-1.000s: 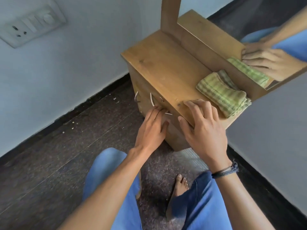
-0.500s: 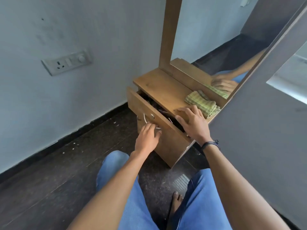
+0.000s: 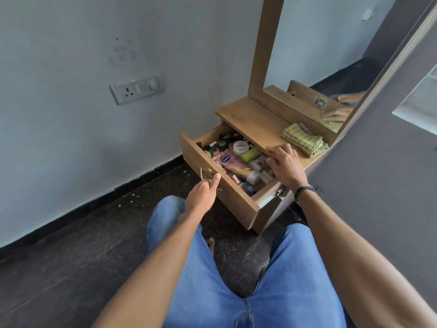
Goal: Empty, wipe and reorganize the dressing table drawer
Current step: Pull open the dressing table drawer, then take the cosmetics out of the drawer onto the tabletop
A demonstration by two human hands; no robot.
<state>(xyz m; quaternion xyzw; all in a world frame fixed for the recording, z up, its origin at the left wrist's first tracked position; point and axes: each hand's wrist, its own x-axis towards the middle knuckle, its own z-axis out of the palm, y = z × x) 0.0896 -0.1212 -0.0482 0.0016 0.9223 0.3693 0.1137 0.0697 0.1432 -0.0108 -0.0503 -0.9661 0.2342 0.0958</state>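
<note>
Drawer [image 3: 227, 197] of the dressing table [image 3: 255, 117] stands wide open at ctr-right of frame, front panel toward lower left. It's packed w/ cosmetics: white round jar [image 3: 241, 147] near the back, lime-green bottle [image 3: 250, 154] lying just beside it, pink tube [image 3: 230, 162] w/ blue label along the front wall. There are also dark bottles in the far-left corner & pale small containers on the right, too jumbled to name.

L hand [image 3: 203, 194] is at the drawer front, fingers curled round the metal handle [image 3: 201, 173], index finger up against the panel by the keyhole. R hand [image 3: 286, 165] lies flat & relaxed on the tabletop's front edge, fingers spread, gripping nothing; black wristband [image 3: 303, 190] on that wrist.

Folded green checked cloth [image 3: 303, 140] sits on the tabletop, right end, against the mirror [image 3: 331, 55] base. Switchboard [image 3: 136, 89] is on the wall, upper left. Blue jeans [image 3: 236, 292] fill the bottom of frame over a dark floor.
</note>
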